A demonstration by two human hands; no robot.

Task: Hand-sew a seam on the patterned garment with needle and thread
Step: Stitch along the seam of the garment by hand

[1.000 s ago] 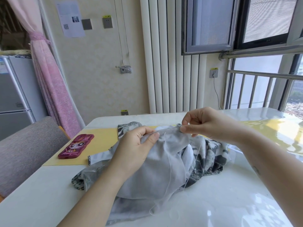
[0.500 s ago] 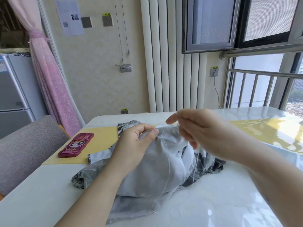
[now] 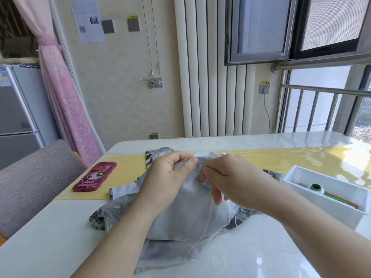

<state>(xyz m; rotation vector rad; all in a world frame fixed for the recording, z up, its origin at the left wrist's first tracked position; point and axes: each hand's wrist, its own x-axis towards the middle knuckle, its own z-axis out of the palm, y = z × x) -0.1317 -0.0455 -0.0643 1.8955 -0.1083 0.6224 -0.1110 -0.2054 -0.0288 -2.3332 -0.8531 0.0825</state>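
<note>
the patterned garment (image 3: 186,217) lies bunched on the table (image 3: 50,227), near the near edge and about midway between the left and right edges, pale reverse side up. its far part overlaps a yellow mat (image 3: 124,171) that runs along the far side of the table.

the left hand (image 3: 170,177) grips a raised fold at the top of the garment, fingers curled and thumb pressed flat on the cloth. the right hand (image 3: 234,177) is just beside it, thumb and forefinger pinched on the needle (image 3: 203,165), remaining fingers loosely curled. the needle tip meets the fold close to the left thumb; whether it has entered the cloth cannot be told.

the white thread (image 3: 208,219) hangs from under the right hand, crosses the garment and ends in a loose loop on the table near the near edge.

a red phone (image 3: 94,176) lies on the left end of the mat, apart from the garment. a white tray (image 3: 301,173) sits toward the right edge and holds a green-topped spool (image 3: 316,187).
</note>
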